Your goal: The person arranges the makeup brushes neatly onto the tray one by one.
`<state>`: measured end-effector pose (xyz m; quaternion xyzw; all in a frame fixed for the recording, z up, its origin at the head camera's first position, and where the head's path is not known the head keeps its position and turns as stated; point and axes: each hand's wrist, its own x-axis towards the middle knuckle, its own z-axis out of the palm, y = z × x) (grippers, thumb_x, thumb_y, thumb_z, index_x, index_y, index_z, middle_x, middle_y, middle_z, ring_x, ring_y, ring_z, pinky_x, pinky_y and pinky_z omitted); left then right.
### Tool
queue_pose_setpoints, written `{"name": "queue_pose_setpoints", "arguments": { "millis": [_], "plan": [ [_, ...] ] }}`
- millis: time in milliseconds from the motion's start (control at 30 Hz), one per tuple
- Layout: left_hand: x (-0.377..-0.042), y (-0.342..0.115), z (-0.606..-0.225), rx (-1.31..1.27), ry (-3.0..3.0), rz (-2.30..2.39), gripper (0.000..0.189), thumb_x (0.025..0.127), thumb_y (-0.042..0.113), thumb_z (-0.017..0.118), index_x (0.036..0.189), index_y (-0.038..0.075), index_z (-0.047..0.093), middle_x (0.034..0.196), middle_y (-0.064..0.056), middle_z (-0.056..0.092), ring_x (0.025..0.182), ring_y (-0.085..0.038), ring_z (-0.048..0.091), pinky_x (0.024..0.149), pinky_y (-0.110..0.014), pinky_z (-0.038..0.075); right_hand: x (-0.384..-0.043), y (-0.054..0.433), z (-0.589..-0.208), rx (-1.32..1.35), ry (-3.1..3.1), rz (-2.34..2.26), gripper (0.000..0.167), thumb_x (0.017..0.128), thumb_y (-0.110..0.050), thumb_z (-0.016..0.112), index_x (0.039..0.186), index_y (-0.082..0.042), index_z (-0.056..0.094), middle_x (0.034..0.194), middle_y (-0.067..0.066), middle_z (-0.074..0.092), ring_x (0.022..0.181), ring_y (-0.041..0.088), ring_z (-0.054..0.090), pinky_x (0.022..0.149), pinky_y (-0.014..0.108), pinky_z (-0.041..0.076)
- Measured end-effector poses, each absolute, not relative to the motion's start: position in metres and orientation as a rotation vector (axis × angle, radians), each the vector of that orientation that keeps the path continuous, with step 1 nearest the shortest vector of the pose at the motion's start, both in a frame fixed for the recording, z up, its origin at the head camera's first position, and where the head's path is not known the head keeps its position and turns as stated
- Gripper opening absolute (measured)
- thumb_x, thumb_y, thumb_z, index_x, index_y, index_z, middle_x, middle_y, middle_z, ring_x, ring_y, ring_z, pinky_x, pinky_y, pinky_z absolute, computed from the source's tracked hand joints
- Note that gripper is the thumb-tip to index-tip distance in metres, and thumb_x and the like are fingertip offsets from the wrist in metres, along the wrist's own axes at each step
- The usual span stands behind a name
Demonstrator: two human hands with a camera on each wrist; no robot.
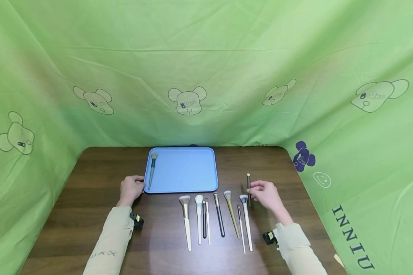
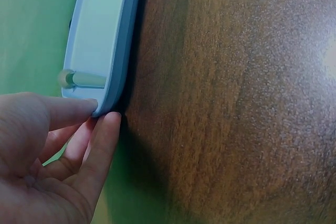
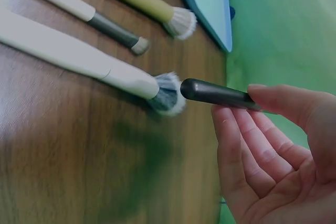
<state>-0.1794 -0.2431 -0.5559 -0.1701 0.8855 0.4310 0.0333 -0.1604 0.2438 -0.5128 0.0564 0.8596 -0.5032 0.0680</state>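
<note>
My left hand [image 1: 131,189] pinches the near left corner of a blue tray [image 1: 182,170], thumb on the rim and fingers below it, as the left wrist view shows. Along the tray's left side lies a green makeup brush [image 1: 152,171], bristles toward the back. Between thumb and fingertips, my right hand [image 1: 265,194] holds a small dark-handled makeup brush [image 1: 249,183] over the table, its light tip up. In the right wrist view the rounded handle end [image 3: 197,89] points away from the palm, beside the bristles of a white-handled brush [image 3: 79,56].
Several makeup brushes lie in a row in front of the tray, from a white-handled one [image 1: 187,229] at left past a black one [image 1: 219,217] to a gold-toned one [image 1: 231,214]. Green printed cloth [image 1: 206,49] hangs behind and beside the wooden table [image 1: 89,214].
</note>
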Motion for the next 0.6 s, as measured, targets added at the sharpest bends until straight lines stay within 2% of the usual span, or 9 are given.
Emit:
{"name": "queue_pose_setpoints", "arguments": {
  "millis": [233,400,600],
  "plan": [
    [-0.180,-0.243,-0.556,-0.518,2.735,1.325,0.030,0.093,0.005,0.068,0.121,-0.006,0.071,0.086,-0.013,0.074,0.059,-0.014,0.067,0.058,-0.028,0.050,-0.166,0.233,-0.513,0.107,2.572,-1.572,0.025,0.090,0.000,0.075,0.109,0.014,0.067,0.089,0.020,0.074,0.071,0.028,0.072,0.068,0.043,0.061],
    [-0.181,-0.243,-0.557,-0.516,2.738,1.326,0.031,0.093,0.006,0.068,0.121,-0.005,0.071,0.083,-0.012,0.074,0.057,-0.014,0.066,0.060,-0.029,0.050,-0.170,0.222,-0.512,0.092,2.549,-1.598,0.025,0.090,0.000,0.075,0.110,0.014,0.066,0.089,0.020,0.074,0.070,0.030,0.073,0.065,0.039,0.061],
    [-0.180,-0.244,-0.558,-0.532,2.717,1.344,0.031,0.093,0.005,0.067,0.121,-0.006,0.071,0.085,-0.014,0.074,0.057,-0.014,0.066,0.056,-0.028,0.050,-0.174,0.202,-0.517,0.104,2.531,-1.628,0.024,0.088,0.000,0.076,0.108,0.011,0.068,0.086,0.016,0.075,0.067,0.029,0.072,0.066,0.044,0.061]
  ]
}}
